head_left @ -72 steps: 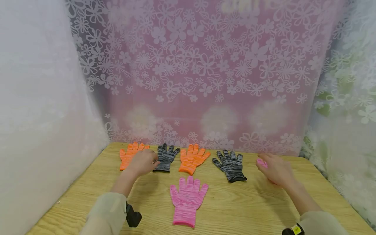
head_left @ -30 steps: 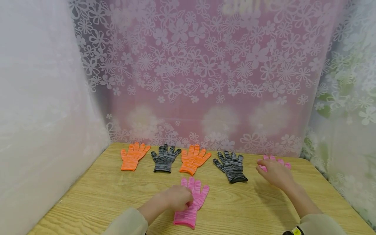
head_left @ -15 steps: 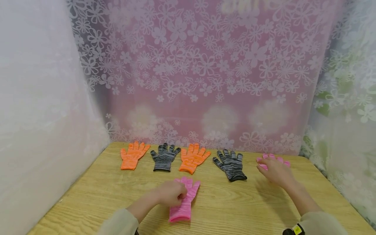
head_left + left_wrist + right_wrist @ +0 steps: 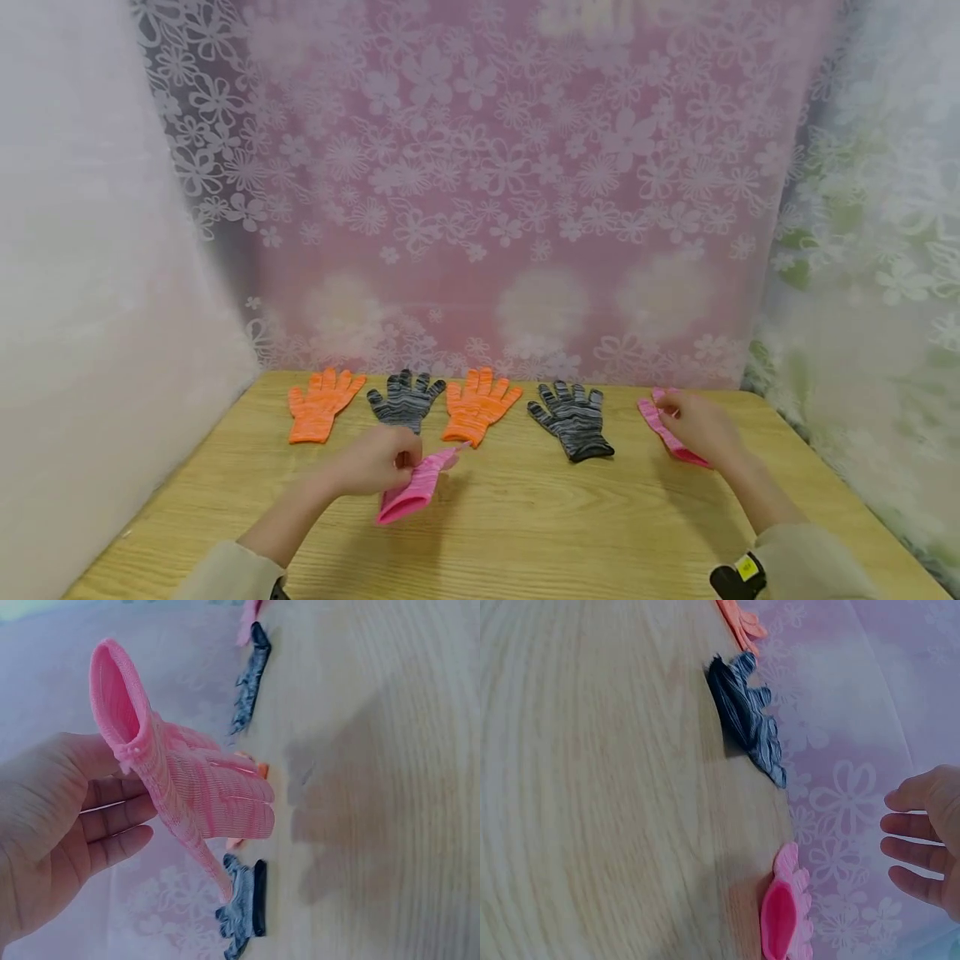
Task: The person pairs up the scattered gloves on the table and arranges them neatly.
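My left hand [image 4: 375,462] pinches a pink knit glove [image 4: 423,483] near its cuff and holds it above the table. In the left wrist view, the held glove [image 4: 206,784] has its cuff gaping upward and its fingers hanging away from the hand. A second pink glove [image 4: 663,429] lies at the right end of the back row. Over it hovers my right hand [image 4: 701,429], which hides part of it. The right wrist view shows that hand [image 4: 930,832] with loosely bent fingers, apart from the pink glove [image 4: 784,919].
Along the back of the wooden table [image 4: 525,533] lie an orange glove [image 4: 321,408], a grey-black glove [image 4: 405,400], another orange glove [image 4: 480,404] and another grey-black glove [image 4: 573,421]. A flowered pink curtain [image 4: 517,208] hangs behind, with pale sheets at both sides.
My left hand went from the back row to the front pink glove, gripped it, and lifted it up and leftward. The right hand stays over the right pink glove, whose cuff now shows.
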`<act>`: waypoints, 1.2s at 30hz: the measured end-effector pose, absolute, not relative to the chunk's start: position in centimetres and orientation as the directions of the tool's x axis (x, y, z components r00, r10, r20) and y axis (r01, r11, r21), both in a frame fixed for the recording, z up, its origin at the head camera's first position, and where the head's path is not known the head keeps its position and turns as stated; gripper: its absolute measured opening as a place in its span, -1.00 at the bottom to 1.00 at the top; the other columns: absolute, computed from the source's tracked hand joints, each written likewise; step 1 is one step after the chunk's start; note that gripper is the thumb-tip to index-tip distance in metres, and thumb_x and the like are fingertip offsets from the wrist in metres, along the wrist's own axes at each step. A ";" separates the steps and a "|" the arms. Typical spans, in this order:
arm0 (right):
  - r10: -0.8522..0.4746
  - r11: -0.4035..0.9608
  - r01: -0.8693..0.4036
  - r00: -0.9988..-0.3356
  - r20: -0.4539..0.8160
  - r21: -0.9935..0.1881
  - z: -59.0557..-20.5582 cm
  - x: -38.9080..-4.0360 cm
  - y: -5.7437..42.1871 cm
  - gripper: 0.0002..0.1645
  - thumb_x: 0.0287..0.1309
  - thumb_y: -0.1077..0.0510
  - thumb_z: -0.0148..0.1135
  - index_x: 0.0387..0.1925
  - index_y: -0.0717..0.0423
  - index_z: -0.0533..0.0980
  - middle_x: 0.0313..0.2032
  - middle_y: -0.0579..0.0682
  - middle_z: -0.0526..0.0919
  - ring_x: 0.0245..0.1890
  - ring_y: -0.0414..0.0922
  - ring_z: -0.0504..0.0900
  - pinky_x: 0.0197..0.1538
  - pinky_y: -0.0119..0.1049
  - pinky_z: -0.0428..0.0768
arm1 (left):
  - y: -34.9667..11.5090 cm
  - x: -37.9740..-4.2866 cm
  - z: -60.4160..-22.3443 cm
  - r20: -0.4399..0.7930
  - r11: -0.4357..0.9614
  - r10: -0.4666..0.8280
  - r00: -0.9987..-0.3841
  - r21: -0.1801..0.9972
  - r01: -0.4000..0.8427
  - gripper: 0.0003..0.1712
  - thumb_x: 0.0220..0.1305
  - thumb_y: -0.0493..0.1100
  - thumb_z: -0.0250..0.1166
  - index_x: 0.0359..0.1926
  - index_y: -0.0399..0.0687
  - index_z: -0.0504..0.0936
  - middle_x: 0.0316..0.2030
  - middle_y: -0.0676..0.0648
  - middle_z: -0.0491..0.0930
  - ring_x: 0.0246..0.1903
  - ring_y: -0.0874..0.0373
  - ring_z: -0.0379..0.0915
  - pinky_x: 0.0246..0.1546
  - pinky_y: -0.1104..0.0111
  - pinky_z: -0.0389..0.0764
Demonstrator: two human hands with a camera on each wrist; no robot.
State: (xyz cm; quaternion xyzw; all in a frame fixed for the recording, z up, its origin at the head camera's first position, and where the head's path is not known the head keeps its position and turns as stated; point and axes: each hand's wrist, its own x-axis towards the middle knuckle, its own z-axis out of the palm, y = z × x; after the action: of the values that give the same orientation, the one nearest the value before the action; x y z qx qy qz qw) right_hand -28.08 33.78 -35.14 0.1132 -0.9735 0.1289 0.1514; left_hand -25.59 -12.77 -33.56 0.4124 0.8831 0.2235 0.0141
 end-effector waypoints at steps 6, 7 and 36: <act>-0.127 0.948 -0.200 -0.951 0.282 -0.248 -34.0 -28.6 35.3 -0.69 0.13 0.23 0.12 -0.14 0.36 0.55 -0.29 0.25 0.62 -0.33 0.15 0.59 -0.38 -0.01 0.52 | -14.3 -25.3 -32.2 0.182 0.602 0.700 -0.691 0.372 0.707 -0.83 0.10 -0.39 0.21 -0.40 -0.02 0.60 -0.46 0.17 0.49 -0.48 0.34 0.33 -0.46 0.46 0.43; -0.123 0.949 -0.194 -0.954 0.275 -0.249 -34.0 -28.7 35.5 -0.68 0.14 0.22 0.11 -0.13 0.37 0.55 -0.28 0.26 0.62 -0.32 0.16 0.59 -0.37 0.00 0.52 | -14.5 -25.2 -32.1 0.194 0.598 0.700 -0.687 0.366 0.713 -0.83 0.10 -0.39 0.21 -0.40 -0.02 0.60 -0.46 0.16 0.49 -0.48 0.34 0.33 -0.46 0.46 0.43; -0.111 0.987 -0.110 -0.994 0.002 -0.115 -39.0 -32.2 38.8 -0.56 0.03 0.35 0.02 0.01 0.40 0.47 -0.03 0.44 0.48 -0.02 0.41 0.42 -0.10 0.24 0.42 | -17.8 -24.5 -31.3 0.260 0.672 0.653 -0.711 0.232 0.703 -0.79 0.05 -0.41 0.24 -0.47 0.04 0.54 -0.51 0.21 0.44 -0.50 0.35 0.31 -0.47 0.47 0.39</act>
State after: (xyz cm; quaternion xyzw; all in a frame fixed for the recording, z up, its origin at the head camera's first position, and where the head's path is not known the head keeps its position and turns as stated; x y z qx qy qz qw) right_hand -32.17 38.80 -38.96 0.0554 -0.9968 0.0576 -0.0022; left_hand -24.49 -17.76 -31.33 0.3721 0.9111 0.1592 -0.0778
